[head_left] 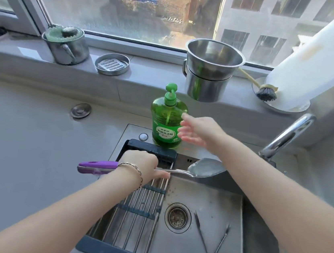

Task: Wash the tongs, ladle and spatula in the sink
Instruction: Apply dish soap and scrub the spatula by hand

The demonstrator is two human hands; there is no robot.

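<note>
Tongs [210, 237] lie splayed; left hand [142, 163] holds wet, purple-handled spatula [205, 170].

The spatula [177, 170] has a purple handle and a silver blade. The soap bottle [168, 119] is green (its label green and white). The drying rack [131, 202] pairs silver bars with a dark blue-grey frame. The tongs [210, 236] are silver, the tabletop [23, 140] grey.

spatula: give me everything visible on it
The spatula has a purple plastic-looking handle, a thin metal shaft and a broad, dull metal blade that looks wet. It lies roughly level above the sink's back left part, blade pointing right. The left hand grips it where handle meets shaft. Nothing else visibly touches it.
</note>
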